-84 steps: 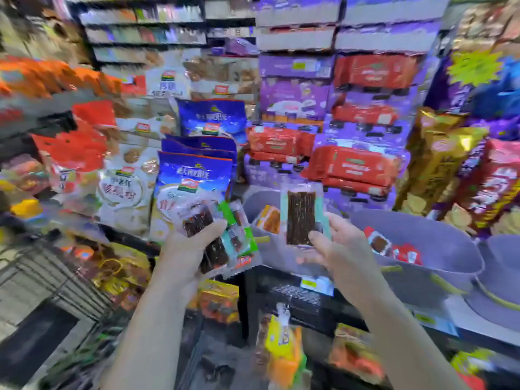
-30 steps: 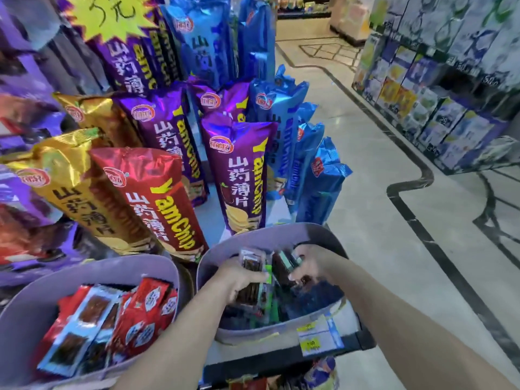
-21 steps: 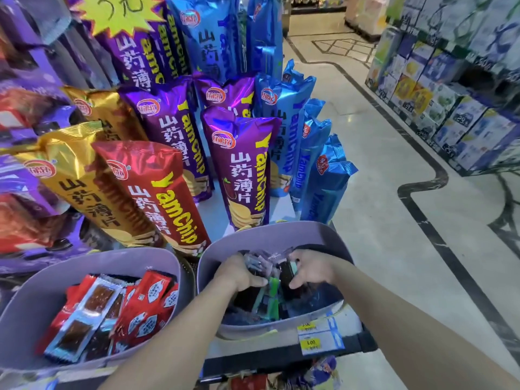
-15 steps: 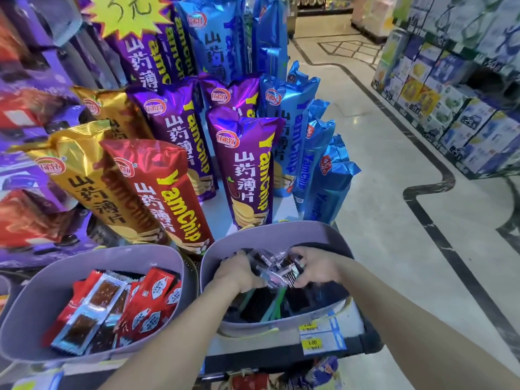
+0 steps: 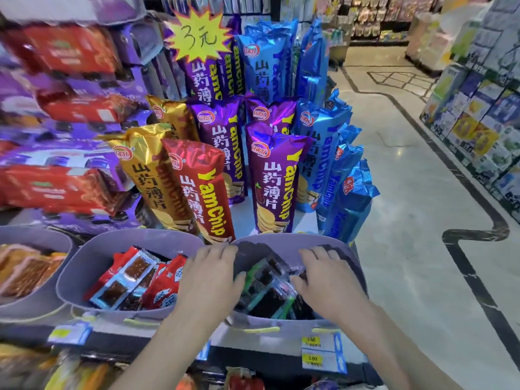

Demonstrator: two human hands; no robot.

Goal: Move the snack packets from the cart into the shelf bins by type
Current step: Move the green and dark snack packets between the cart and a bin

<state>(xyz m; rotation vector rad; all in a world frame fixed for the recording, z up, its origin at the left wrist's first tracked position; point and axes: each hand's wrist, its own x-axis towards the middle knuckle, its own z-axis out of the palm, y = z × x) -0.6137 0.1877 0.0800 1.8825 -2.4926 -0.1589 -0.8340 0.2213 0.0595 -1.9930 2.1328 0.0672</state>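
A yellow starburst sign (image 5: 198,38) marked "3元" was fixed at the far side of the display. Below it, upright bags lettered "YamChip" and "山药薄片" were ranked by colour: a gold bag (image 5: 146,170), a red bag (image 5: 202,192), a purple bag (image 5: 274,178) and blue bags (image 5: 318,153) to the right. The red and purple cartons (image 5: 62,190) at the left were too blurred to be read. Three lilac bins were set side by side along the near shelf edge. The left bin (image 5: 28,308) was filled with orange-pink packs, and the middle bin (image 5: 81,268) with red packets (image 5: 135,280) that had clear windows. The right bin (image 5: 284,239) contained the snack packets (image 5: 270,288), clear-fronted with green edges and dark contents, piled loosely. A price tag (image 5: 312,358) reading "3.00" was fixed to the shelf rail below the right bin. The left hand (image 5: 209,280) was held over that bin's left rim, with the fingers extended and nothing gripped. The right hand (image 5: 329,282) was spread over the packets on the bin's right side, with the fingers likewise slack and no packet held.
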